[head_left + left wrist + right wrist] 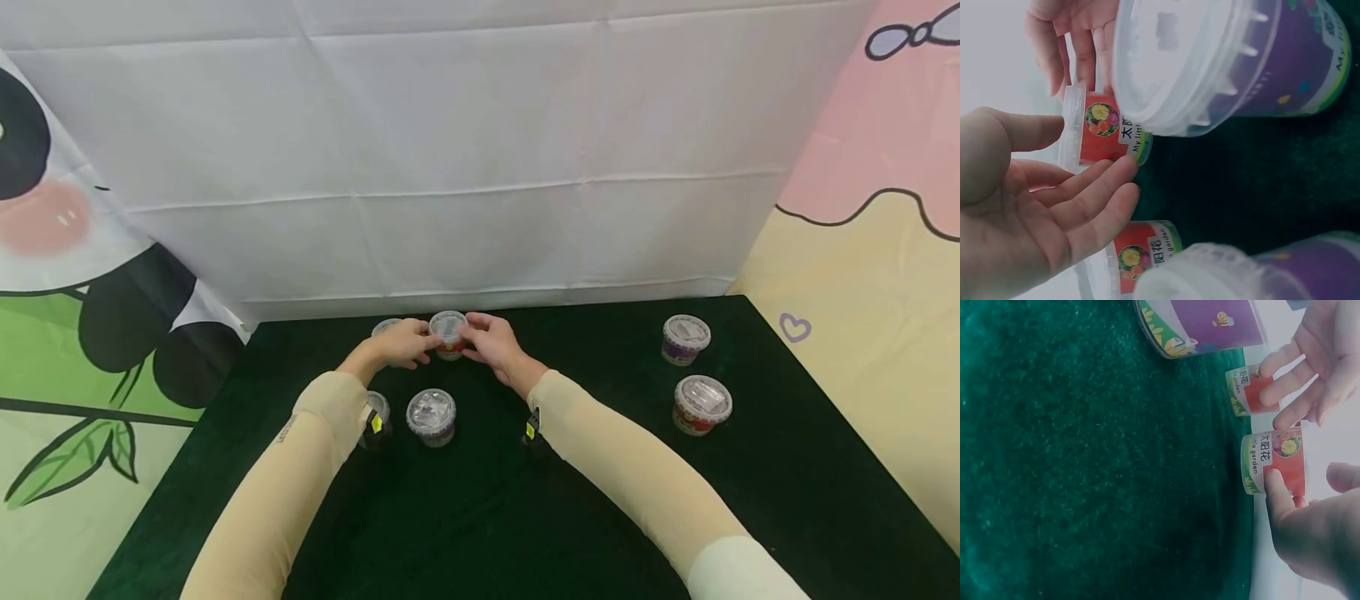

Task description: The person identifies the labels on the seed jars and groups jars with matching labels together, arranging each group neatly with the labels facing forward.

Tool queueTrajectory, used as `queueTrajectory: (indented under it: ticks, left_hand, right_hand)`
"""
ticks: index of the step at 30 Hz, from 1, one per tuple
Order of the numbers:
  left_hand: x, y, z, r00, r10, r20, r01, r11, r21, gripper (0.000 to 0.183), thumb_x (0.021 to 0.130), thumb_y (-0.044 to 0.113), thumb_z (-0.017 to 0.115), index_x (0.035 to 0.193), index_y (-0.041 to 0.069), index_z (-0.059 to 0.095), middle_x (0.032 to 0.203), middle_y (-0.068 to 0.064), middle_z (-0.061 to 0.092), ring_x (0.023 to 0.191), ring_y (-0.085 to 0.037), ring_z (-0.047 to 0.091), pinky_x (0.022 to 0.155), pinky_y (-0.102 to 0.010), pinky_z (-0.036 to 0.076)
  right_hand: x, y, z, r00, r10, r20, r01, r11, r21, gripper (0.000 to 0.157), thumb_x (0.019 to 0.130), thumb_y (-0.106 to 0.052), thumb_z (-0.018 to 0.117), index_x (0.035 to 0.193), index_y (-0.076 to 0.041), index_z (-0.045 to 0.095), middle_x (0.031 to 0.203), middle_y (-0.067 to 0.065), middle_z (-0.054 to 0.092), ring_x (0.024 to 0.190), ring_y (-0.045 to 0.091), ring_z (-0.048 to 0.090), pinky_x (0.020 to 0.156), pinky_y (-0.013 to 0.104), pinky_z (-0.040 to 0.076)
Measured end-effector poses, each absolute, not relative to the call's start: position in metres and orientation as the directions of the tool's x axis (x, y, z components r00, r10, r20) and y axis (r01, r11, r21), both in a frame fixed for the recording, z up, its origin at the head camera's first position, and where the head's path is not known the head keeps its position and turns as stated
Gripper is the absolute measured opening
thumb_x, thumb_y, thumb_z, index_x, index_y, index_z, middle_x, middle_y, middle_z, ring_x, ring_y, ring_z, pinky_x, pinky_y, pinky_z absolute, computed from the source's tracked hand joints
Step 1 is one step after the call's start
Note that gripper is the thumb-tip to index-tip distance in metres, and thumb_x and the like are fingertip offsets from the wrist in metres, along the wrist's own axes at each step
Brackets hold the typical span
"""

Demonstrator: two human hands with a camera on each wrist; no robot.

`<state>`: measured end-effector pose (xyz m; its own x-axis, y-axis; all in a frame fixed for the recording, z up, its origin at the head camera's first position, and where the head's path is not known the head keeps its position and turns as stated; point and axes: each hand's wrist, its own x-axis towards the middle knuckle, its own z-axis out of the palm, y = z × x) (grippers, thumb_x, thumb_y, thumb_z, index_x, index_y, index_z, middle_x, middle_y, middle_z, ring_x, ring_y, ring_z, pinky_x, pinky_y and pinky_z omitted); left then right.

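Note:
A small clear-lidded tub with a red flower label (448, 348) stands near the back edge of the table, between both hands. My left hand (405, 343) is at its left side, fingers mostly straight, over a second red-labelled tub (1137, 256) that it partly hides. On the other side, my right hand (495, 343) has a fingertip against the label in the right wrist view; neither hand visibly wraps round the tub. Two purple-labelled tubs stand nearer me: one in the middle (431, 418), the other (378, 406) partly behind the left wrist.
At the right of the dark green table (600, 517) stand a purple-labelled tub (684, 340) and, nearer me, a red-labelled one (702, 406). White cloth (465, 167) hangs behind the back edge. Printed cloths hang on both sides.

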<state>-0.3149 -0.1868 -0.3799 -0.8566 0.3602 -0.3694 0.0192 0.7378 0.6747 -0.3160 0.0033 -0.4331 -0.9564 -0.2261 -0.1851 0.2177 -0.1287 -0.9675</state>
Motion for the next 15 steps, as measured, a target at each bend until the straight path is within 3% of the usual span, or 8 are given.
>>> queueTrajectory:
  ticks: [9,15]
  left_hand:
    - [-0.314,-0.190,-0.388,-0.879,0.328,-0.347,0.013,0.743,0.669,0.051,0.110,0.024,0.045,0.148,-0.009,0.036,0.140,-0.030,0.050,0.123,-0.041,0.058,0.094,-0.050,0.054]
    - [-0.311,-0.191,-0.388,-0.877,0.331,-0.348,0.021,0.750,0.661,0.063,0.110,0.026,0.044,0.155,-0.011,0.019,0.148,-0.033,0.042,0.127,-0.042,0.055,0.098,-0.051,0.051]
  right_hand:
    - [-0.317,-0.004,-0.438,-0.956,-0.223,-0.188,0.217,-0.114,-0.969,0.049,0.103,-0.012,0.060,0.150,-0.003,0.047,0.143,0.015,0.053,0.129,0.026,0.054,0.099,0.040,0.052]
    - [-0.317,-0.008,-0.441,-0.959,-0.219,-0.182,0.206,-0.093,-0.974,0.048,0.103,-0.012,0.060,0.149,-0.004,0.048,0.142,0.015,0.053,0.128,0.027,0.055,0.100,0.041,0.051]
